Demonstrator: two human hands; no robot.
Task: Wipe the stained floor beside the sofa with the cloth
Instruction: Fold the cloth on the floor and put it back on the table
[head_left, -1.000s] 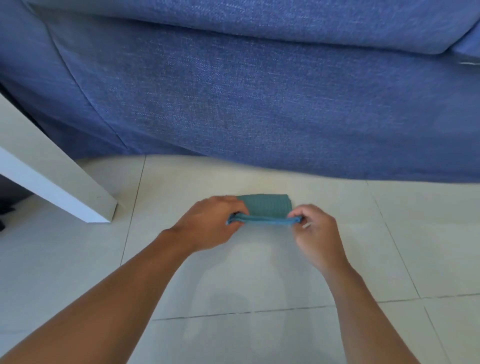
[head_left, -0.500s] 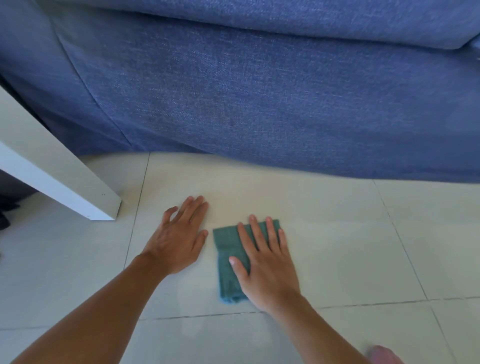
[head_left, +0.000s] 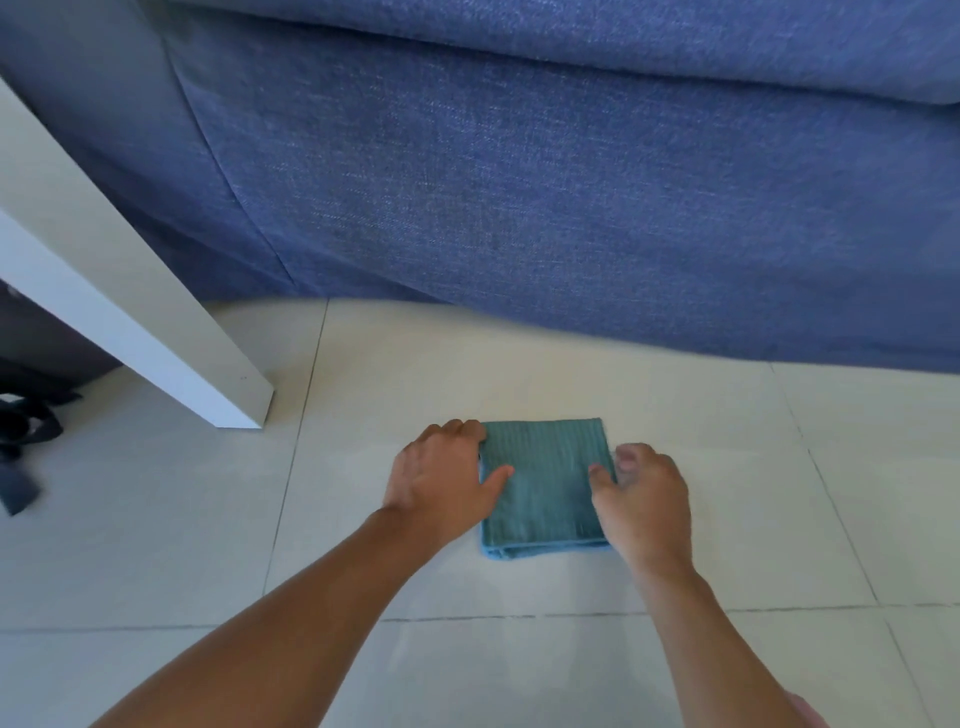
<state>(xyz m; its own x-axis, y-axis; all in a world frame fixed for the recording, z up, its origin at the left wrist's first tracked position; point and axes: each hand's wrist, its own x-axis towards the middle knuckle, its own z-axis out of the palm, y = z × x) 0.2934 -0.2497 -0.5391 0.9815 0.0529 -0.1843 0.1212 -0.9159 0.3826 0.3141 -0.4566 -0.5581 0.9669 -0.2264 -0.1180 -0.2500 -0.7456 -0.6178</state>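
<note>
Cloth (head_left: 545, 483): folded teal square, flat on floor (head_left: 675, 405) between both hands
Left hand (head_left: 441, 480): fingers curled over cloth's left edge
Right hand (head_left: 647, 499): loosely spread at right edge, gripping nothing

The cloth (head_left: 545, 488) lies flat on the floor (head_left: 727, 519), in front of the sofa (head_left: 571, 208); the left hand (head_left: 441, 483) rests on its left edge, the right hand (head_left: 644, 499) on its right edge; a bench leg (head_left: 156, 332) stands on the floor to the left, beside the sofa.
</note>
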